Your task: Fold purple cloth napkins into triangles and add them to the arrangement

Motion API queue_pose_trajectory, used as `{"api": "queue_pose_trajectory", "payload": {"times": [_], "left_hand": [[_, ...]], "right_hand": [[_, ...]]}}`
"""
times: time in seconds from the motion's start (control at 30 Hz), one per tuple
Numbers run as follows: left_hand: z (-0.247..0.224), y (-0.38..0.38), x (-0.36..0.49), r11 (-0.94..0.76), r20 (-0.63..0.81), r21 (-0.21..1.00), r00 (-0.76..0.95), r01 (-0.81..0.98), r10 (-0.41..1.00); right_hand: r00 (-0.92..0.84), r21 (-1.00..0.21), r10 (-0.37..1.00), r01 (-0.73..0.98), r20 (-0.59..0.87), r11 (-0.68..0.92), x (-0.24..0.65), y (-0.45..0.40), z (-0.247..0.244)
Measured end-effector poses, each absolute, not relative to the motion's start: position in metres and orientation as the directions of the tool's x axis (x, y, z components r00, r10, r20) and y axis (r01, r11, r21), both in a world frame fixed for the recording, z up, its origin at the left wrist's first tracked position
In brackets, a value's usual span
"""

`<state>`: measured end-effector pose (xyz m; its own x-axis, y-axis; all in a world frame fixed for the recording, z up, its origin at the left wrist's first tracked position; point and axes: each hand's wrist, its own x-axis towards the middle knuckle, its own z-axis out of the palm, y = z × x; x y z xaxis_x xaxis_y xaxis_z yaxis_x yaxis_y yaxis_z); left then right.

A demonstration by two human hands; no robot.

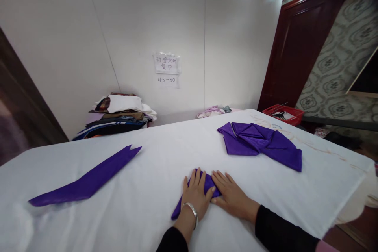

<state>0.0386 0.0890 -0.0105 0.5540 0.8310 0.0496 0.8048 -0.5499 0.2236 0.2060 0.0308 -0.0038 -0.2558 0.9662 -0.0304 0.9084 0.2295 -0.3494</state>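
A small folded purple cloth [208, 183] lies on the white-covered table [147, 204], near its front. My left hand [196, 195] rests flat on top of it, fingers extended and pointing away from me, a silver bracelet at the wrist. My right hand [232, 195] lies at the cloth's right edge, its fingers stretched out and touching that edge. Part of the cloth is hidden beneath the hands; one narrow end shows to the left of my left wrist.
A long folded purple cloth [88, 180] lies at the left, and several folded purple pieces [260, 141] at the back right. Stacked fabrics [118, 114] and a red basket [295, 116] are beyond the table. A paper sign [167, 70] hangs on the wall.
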Motion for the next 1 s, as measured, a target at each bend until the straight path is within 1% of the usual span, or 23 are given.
{"api": "queue_pose_trajectory", "payload": {"times": [0.2, 0.37, 0.47, 0.6, 0.7, 0.83, 0.93, 1.0], "left_hand": [[-0.005, 0.092, 0.027, -0.427, -0.020, 0.185, 0.438, 0.885, 0.899], [-0.006, 0.091, 0.006, -0.359, -0.012, 0.163, 0.365, 0.919, 0.931], [-0.006, 0.090, -0.006, -0.312, -0.018, 0.142, 0.318, 0.939, 0.948], [-0.006, 0.090, -0.016, -0.326, -0.031, 0.137, 0.333, 0.935, 0.942], [-0.008, 0.090, -0.020, -0.367, 0.007, 0.206, 0.374, 0.907, 0.927], [-0.014, 0.092, -0.023, -0.403, 0.136, 0.335, 0.379, 0.852, 0.915], [-0.015, 0.094, -0.025, -0.473, 0.233, 0.423, 0.412, 0.773, 0.881], [-0.012, 0.092, -0.025, -0.517, 0.261, 0.480, 0.448, 0.709, 0.855]], "right_hand": [[-0.254, -0.341, 0.967, 0.911, -0.023, 0.232, 0.206, 0.029, -0.001], [-0.251, -0.338, 0.967, 0.915, -0.052, 0.219, 0.205, 0.028, 0.003], [-0.256, -0.345, 0.966, 0.911, -0.041, 0.226, 0.205, 0.028, 0.004], [-0.248, -0.352, 0.968, 0.909, -0.023, 0.225, 0.205, 0.027, 0.004], [-0.248, -0.361, 0.969, 0.905, -0.016, 0.226, 0.206, 0.027, 0.004], [-0.256, -0.377, 0.966, 0.897, -0.024, 0.229, 0.207, 0.026, 0.006], [-0.271, -0.386, 0.962, 0.890, -0.019, 0.243, 0.208, 0.026, 0.008], [-0.278, -0.390, 0.960, 0.886, -0.019, 0.249, 0.208, 0.025, 0.008]]}}
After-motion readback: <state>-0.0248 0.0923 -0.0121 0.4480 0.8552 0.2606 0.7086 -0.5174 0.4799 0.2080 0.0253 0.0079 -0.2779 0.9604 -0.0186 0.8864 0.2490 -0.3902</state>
